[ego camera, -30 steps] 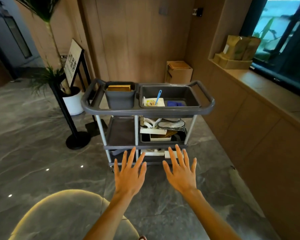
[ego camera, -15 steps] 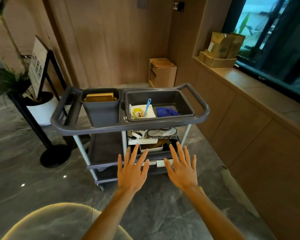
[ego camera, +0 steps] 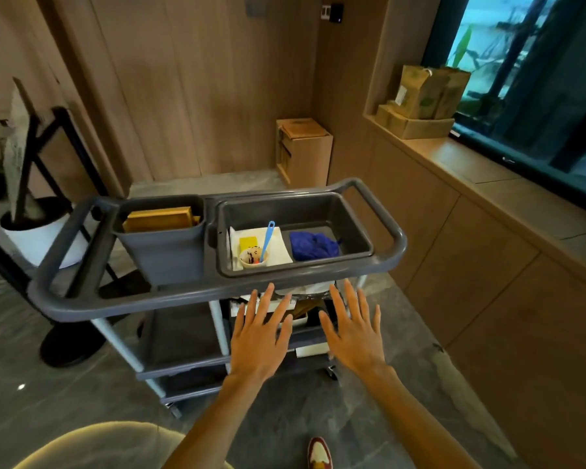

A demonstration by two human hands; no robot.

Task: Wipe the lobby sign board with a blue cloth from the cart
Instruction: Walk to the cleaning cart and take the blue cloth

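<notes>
A person stands at a grey service cart (ego camera: 170,301) in the middle of the frame, seen from above through a head-worn camera. Both hands are held out flat, palms down, fingers spread and straight, holding nothing. The left hand (ego camera: 258,343) and the right hand (ego camera: 354,336) hover side by side in the lower centre, just below the cart's front rail.

The blue cloth (ego camera: 313,246) lies bunched in the right part of the cart's top tray (ego camera: 359,214), above the right hand. Just to its left sit a small cup (ego camera: 253,257) with a blue-handled tool (ego camera: 267,239) standing in it, and a yellow sponge (ego camera: 248,242) on white paper.

The sign board (ego camera: 16,157) leans on a black stand at the left edge, blurred and turned edge-on.

Likely risks: reaching for the cloth could knock the cup over, since it stands close by. The bunched cloth might snag the tool's handle. The cart appears to have wheels and could roll if leaned on.

No writing can be read anywhere; the labels on the cardboard boxes (ego camera: 420,106) at upper right are too small.
</notes>
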